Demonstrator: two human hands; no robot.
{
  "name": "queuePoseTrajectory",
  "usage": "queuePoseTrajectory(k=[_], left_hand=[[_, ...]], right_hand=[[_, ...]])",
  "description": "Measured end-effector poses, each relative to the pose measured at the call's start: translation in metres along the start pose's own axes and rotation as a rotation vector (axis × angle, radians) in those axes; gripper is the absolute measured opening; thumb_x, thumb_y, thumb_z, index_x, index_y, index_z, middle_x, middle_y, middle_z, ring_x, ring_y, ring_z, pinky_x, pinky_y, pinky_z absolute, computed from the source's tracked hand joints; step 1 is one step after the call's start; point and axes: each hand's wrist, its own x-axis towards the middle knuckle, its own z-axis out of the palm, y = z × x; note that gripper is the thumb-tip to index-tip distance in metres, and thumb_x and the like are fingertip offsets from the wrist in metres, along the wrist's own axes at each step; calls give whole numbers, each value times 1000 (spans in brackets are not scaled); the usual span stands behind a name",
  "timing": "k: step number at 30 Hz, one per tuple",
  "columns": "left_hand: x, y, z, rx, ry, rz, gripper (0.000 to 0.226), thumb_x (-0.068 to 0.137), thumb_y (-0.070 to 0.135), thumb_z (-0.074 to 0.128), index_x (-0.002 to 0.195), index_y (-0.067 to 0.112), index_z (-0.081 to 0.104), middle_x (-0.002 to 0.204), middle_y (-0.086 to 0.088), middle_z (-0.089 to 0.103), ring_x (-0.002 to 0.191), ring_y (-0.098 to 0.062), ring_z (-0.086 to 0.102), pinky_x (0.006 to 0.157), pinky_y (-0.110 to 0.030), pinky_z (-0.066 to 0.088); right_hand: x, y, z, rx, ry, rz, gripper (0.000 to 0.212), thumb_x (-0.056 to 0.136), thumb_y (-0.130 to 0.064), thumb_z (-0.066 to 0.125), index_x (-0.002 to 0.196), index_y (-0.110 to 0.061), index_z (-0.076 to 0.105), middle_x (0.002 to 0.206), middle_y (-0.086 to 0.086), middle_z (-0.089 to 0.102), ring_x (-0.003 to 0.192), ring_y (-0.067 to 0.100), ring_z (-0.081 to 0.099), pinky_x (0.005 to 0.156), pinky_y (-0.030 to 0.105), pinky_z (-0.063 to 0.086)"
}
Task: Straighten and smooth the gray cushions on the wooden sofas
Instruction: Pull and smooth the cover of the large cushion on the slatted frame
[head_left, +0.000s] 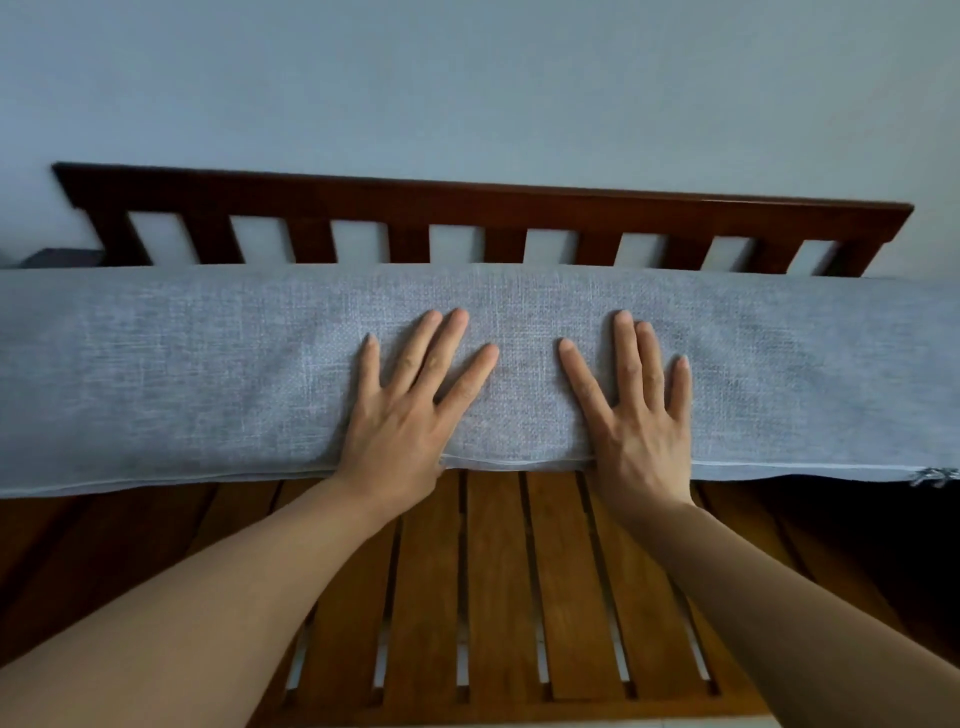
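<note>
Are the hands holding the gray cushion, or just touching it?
Just touching. Both the left hand and right hand press flat, fingers spread, on the gray cushion near its front edge.

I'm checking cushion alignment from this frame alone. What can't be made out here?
Head view only:
- Gray cushion: both ends cut off by the frame edges.
- Backrest: lower part hidden behind the cushion.
- Seat slats: rear portion covered by the cushion.
- Both palms, left hand and right hand: face down, unseen.
</note>
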Motion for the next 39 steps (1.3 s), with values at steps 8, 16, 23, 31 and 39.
queuePoseTrajectory(k=[8, 16, 23, 31, 39], left_hand=[[-51, 19, 18, -9, 2, 87, 124, 56, 20, 83, 153, 24, 5, 160, -9, -2, 148, -25, -1, 109, -59, 5], [-101, 44, 46, 14, -28, 145, 132, 55, 29, 85, 153, 18, -3, 160, -4, -11, 148, -20, -5, 113, -48, -10], [-133, 65, 71, 4, -27, 139, 138, 52, 36, 87, 153, 21, -5, 159, 1, -16, 147, -16, -9, 114, -44, -5], [-149, 72, 93, 97, 6, 133, 140, 49, 74, 76, 153, 21, -1, 160, 1, -13, 147, -14, -8, 114, -43, -12], [-178, 96, 129, 70, -73, 149, 137, 46, 54, 85, 153, 16, 9, 160, -3, 12, 146, -19, 13, 115, -47, 5]], right_hand=[[-58, -11, 19, -2, 44, -74, 115, 70, -12, 78, 153, -31, 0, 157, 22, -2, 146, 37, -8, 115, 58, 2], [-111, -26, 40, 10, 77, -163, 114, 68, -11, 78, 152, -33, 5, 157, 17, -6, 146, 34, -13, 115, 54, -1], [-150, -39, 65, -27, 95, -171, 116, 71, -13, 79, 152, -34, -1, 158, 13, -13, 145, 31, -15, 117, 50, -8], [-170, -44, 86, -62, 141, -192, 122, 69, -17, 82, 152, -32, -6, 158, 8, -21, 146, 29, -14, 117, 50, -6], [-197, -59, 111, -8, -12, -245, 133, 44, -41, 92, 151, -21, 16, 152, 13, 25, 142, 31, 20, 115, 48, 11]])
